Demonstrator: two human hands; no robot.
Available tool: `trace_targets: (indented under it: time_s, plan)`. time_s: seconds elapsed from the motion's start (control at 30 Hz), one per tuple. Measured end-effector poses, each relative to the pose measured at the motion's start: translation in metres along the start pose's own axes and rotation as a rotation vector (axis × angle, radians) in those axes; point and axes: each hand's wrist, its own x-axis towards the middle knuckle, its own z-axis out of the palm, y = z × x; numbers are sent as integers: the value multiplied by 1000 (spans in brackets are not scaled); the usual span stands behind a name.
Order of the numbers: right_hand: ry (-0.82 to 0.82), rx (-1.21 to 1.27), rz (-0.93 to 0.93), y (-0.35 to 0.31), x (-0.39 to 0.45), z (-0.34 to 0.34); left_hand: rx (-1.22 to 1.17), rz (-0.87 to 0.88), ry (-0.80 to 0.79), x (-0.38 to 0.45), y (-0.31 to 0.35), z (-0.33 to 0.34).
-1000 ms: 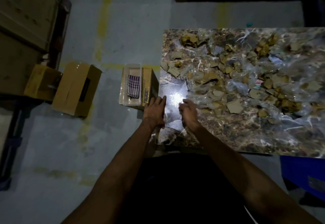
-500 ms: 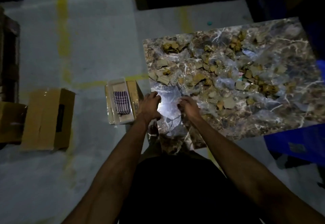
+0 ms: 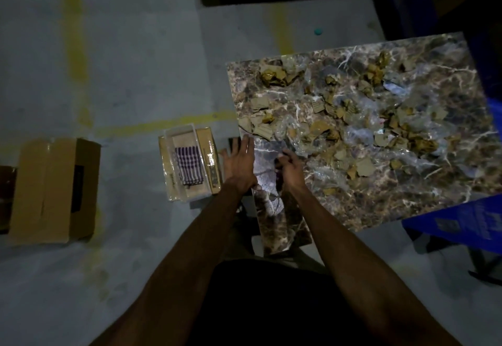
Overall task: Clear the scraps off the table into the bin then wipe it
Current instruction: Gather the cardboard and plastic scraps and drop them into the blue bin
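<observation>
Left hand (image 3: 239,161) flat, fingers spread, right hand (image 3: 292,165) curled, grip unclear; cardboard scraps (image 3: 364,166) and clear plastic on table (image 3: 366,204) likely light, flimsy, best swept edgeward.

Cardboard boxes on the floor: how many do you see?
2: a large brown cardboard box far left; a smaller cardboard box beside the marble table, under a clear tray. Others may be out of view.

warehouse: concrete floor (image 3: 135,47) with yellow lines, cardboard box (image 3: 54,188).
</observation>
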Motion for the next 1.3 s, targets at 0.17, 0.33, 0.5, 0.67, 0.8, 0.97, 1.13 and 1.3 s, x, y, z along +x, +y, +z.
trace_targets:
  time_s: [0.17, 0.33, 0.5, 0.67, 0.8, 0.97, 1.13, 1.3]
  plan:
    - [-50, -250, -230, -26, 2, 27, 24, 1, 17, 5, 1, -7]
    - [-205, -77, -58, -55, 8, 63, 55, 32, 19, 17, -17, -18]
    - [-37, -177, 42, -49, 48, 40, 96, 9, 26, 15, -10, -22]
    - [-1, -332, -161, -71, 30, 47, 117, -31, 37, 15, -3, -31]
    - [-251, -189, -92, -89, 31, 91, 93, -76, 29, 9, 8, -37]
    - [-300, -286, 51, -81, 76, 97, 26, -93, -20, 12, 11, -38]
    - [-9, -254, 64, -98, 98, 45, 31, -73, -25, 17, 7, -38]
    - [-49, -144, -51, -123, 89, 58, 0, -100, 46, 49, -6, -60]
